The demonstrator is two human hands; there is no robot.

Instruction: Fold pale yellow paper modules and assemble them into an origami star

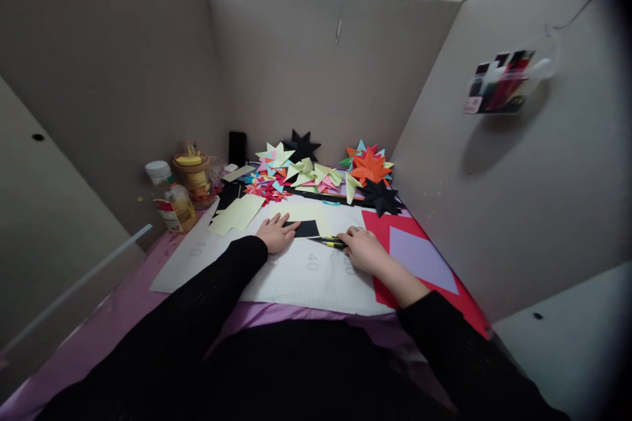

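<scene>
My left hand (279, 233) lies with fingers stretched out on a small black paper rectangle (307, 229). A pale yellow sheet (320, 216) shows just behind the rectangle. To the right, my right hand (364, 248) is closed around what look like black and yellow scissors (334, 243), low over the white sheet. Their thin end points left, toward the black paper's lower edge; whether they touch it I cannot tell. Pale yellow paper pieces (237, 215) lie left of my left hand.
Folded paper stars, black (381, 197), orange (370, 166) and other colours, pile up at the back. A bottle (180, 209) and a tub (196, 177) stand at left. Red paper (381, 270) with a lilac sheet (419, 258) lies at right. Grey panels (316, 66) enclose the table.
</scene>
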